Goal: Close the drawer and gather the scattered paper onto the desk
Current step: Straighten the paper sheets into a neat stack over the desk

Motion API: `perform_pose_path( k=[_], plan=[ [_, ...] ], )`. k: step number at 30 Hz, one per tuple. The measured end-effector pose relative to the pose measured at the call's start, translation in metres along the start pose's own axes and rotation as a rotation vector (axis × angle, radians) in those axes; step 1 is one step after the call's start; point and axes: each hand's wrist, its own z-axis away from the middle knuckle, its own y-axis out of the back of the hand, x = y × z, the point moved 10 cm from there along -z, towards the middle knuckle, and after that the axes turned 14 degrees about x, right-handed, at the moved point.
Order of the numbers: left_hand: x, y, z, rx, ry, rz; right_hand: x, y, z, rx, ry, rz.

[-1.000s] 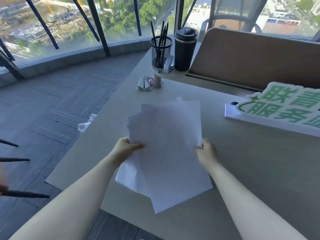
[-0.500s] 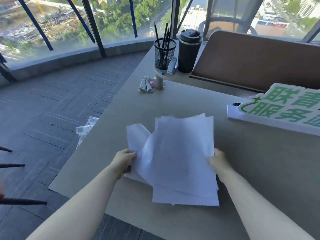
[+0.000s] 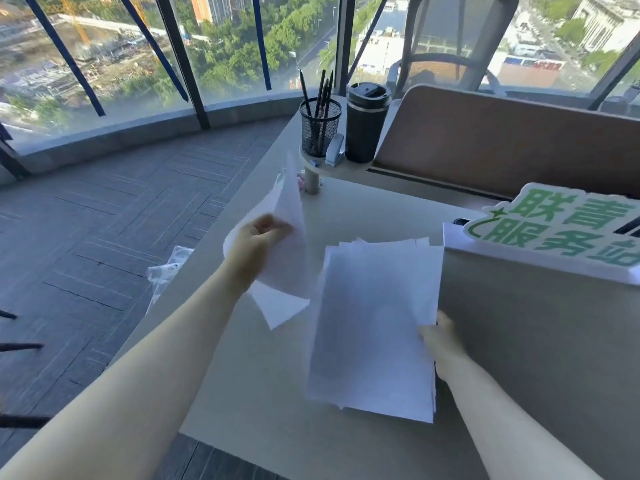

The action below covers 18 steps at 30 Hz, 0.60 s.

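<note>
Left hand [image 3: 258, 242] pinching loose sheets [image 3: 287, 258] lifted beside the paper stack [image 3: 375, 323]; right hand [image 3: 440, 341] gripping the stack's edge on the counter [image 3: 536, 341].

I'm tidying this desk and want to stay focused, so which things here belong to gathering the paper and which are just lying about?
Part of the job:
- paper stack, under the right hand
- loose sheets, lifted in the left hand
- desk

Just lying about:
- pen holder
- black tumbler
- green sign
- crumpled plastic beside the desk
</note>
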Motion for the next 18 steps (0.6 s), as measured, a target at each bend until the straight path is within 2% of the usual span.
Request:
perform_pose_path(
  k=[3, 5, 7, 12, 15, 18],
  plan=[
    [0.053, -0.067, 0.032, -0.327, -0.354, -0.319, -0.005, -0.008, 0.012, -0.060, -0.008, -0.048],
    [0.060, -0.097, 0.054, -0.424, -0.572, -0.576, -0.004, -0.007, 0.013, -0.058, -0.017, -0.070],
    [0.038, -0.110, 0.066, -0.522, -0.610, -0.758, 0.001, -0.005, 0.012, -0.085, -0.057, -0.087],
    [-0.067, -0.118, 0.116, -0.799, -0.526, -1.047, 0.027, 0.000, 0.009, -0.165, -0.252, -0.183],
    [-0.098, -0.123, 0.155, -0.905, -0.684, -1.083, 0.037, -0.006, 0.008, -0.206, -0.284, -0.073],
    [-0.103, -0.128, 0.177, -0.974, -0.772, -0.973, 0.029, -0.016, 0.007, -0.234, -0.170, -0.001]
  ],
)
